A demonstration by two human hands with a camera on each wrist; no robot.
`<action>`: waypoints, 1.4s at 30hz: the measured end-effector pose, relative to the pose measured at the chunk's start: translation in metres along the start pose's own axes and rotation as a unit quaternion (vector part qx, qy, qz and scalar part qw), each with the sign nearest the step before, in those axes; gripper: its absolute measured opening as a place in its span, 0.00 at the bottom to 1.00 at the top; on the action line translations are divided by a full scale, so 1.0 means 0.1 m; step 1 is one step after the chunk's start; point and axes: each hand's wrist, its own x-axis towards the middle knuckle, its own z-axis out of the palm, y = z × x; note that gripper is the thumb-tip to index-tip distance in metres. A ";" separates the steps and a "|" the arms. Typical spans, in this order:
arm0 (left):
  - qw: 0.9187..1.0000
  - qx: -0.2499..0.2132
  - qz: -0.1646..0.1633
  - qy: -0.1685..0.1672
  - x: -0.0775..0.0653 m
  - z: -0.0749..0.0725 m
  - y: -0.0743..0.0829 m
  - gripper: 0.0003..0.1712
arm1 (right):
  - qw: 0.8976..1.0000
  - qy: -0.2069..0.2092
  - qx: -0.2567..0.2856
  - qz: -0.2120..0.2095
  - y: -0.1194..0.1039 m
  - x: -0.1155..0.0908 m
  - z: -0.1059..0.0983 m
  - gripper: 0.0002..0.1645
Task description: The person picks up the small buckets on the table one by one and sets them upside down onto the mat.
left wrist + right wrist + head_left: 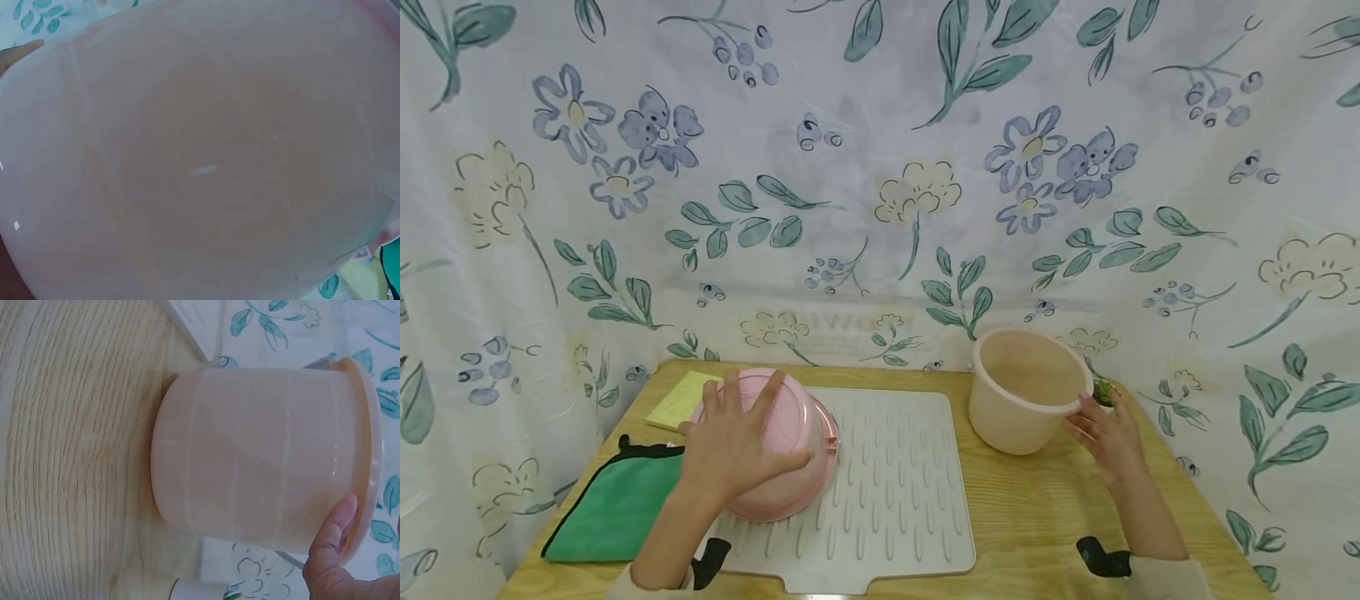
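A pink bucket (793, 417) sits upside down on the white draining board (910, 475), its rim and handle joint toward the board. My left hand (726, 442) spreads over its base and grips it, thumb along the side facing me. In the left wrist view the pale wall of the pink bucket (206, 125) fills nearly everything. To the right, a cream bucket (1018, 425) stands upright on the wooden table. At its right rim my right hand (1105, 437) holds on. The right wrist view shows the thumb (334, 531) against the outside of the cream bucket (250, 456), just under the rim.
Left of the board lies a green pouch (617, 508) with black edging, and behind it a flat yellow piece (681, 402). A small potted plant (1102, 392) stands behind my right hand. A floral curtain (865, 167) hangs behind the wooden table (1030, 517).
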 end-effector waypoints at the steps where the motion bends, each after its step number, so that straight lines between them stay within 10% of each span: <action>1: 1.000 0.000 0.000 -0.002 0.01 0.01 0.00 0.65 | 1.000 0.002 0.001 -0.001 0.00 0.00 0.01 0.59; 42: 0.981 -0.041 -0.023 -0.188 0.66 0.06 -0.06 0.66 | 1.000 -0.003 0.005 -0.009 0.03 0.19 0.03 0.58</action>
